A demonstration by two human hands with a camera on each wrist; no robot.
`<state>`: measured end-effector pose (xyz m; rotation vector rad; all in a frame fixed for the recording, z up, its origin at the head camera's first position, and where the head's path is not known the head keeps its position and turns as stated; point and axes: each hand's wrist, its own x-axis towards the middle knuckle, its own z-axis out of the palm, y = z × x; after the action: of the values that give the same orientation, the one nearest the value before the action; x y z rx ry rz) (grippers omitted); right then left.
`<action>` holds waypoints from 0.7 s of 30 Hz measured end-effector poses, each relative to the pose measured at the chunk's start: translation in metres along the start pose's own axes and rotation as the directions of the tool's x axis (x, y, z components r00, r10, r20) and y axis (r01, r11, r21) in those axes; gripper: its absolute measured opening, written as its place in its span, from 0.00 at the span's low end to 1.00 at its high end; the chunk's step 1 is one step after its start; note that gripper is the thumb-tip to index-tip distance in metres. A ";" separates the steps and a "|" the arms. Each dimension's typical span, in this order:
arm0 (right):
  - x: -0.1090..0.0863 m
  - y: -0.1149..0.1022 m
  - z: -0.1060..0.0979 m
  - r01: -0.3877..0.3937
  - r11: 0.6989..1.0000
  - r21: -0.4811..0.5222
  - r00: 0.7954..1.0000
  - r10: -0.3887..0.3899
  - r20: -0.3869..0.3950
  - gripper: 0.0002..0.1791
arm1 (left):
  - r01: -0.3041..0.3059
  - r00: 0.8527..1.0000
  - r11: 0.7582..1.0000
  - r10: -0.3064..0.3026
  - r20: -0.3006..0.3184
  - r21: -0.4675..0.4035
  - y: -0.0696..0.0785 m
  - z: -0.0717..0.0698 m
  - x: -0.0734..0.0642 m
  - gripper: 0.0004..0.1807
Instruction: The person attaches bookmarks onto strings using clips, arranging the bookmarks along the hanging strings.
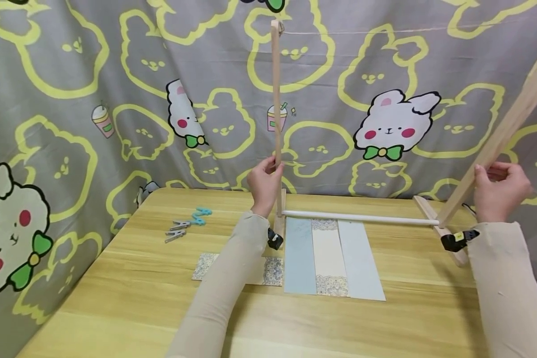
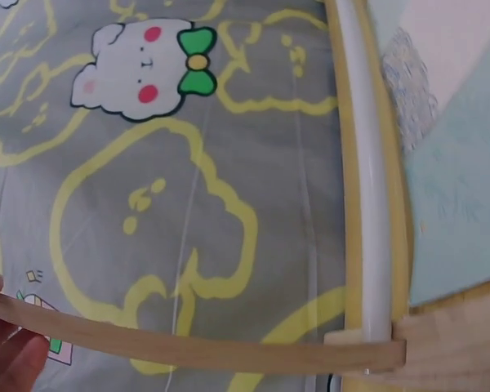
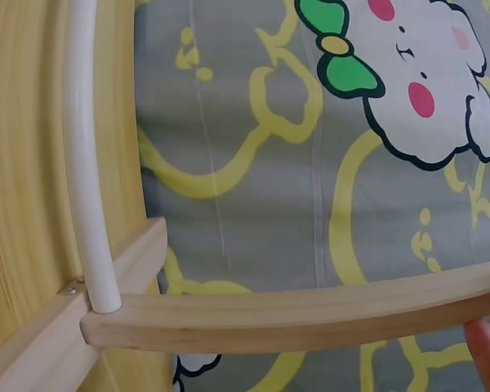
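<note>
Grasping the left upright (image 1: 276, 99) of a wooden stand with the left hand (image 1: 265, 183), I record from my remote station a pinch between thumb and fingers, near centre in the head view. The right hand (image 1: 502, 193), at three o'clock, likewise grasps the right upright (image 1: 505, 130), thumb on the near face. The stand is on the wood-grain tabletop (image 1: 411, 318), its left upright reaching to twelve o'clock and its right between two and three. A white rod (image 1: 362, 218) spans the uprights low down, between three and four o'clock. Twine (image 1: 385, 31) runs rightward from the left upright's top.

Between four and five o'clock, below the rod, I find a pale blue strip (image 1: 300, 258), a cream strip with patterned ends (image 1: 330, 256) and a whitish strip (image 1: 362, 263), side by side. At seven o'clock lies another patterned strip (image 1: 273, 271), partly hidden by the left sleeve. At eight: two blue clothespins (image 1: 199, 220) and two grey clothespins (image 1: 177, 232). A cartoon-print curtain (image 1: 232, 54) hangs behind.
</note>
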<state>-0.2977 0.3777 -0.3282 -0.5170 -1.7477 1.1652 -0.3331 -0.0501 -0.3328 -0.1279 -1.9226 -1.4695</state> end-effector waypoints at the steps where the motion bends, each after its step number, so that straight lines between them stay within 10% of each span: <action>1: 0.000 0.000 0.000 0.008 1.000 -0.020 1.000 -0.007 0.005 0.07 | -0.020 1.000 1.000 0.020 -0.002 0.010 -0.001 0.000 0.000 0.13; 7: 0.003 0.001 -0.001 0.024 0.995 -0.099 1.000 -0.022 0.023 0.09 | -0.115 0.993 0.991 0.116 -0.012 0.071 -0.004 0.004 0.000 0.12; 21: 0.004 -0.003 -0.002 0.059 0.997 -0.046 0.996 -0.056 0.071 0.10 | -0.142 0.989 0.986 0.138 0.054 0.084 -0.009 -0.003 0.008 0.11</action>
<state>-0.2974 0.3802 -0.3241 -0.4566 -1.8422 1.1142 -0.3418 -0.0587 -0.3354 -0.2551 -1.9714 -1.2985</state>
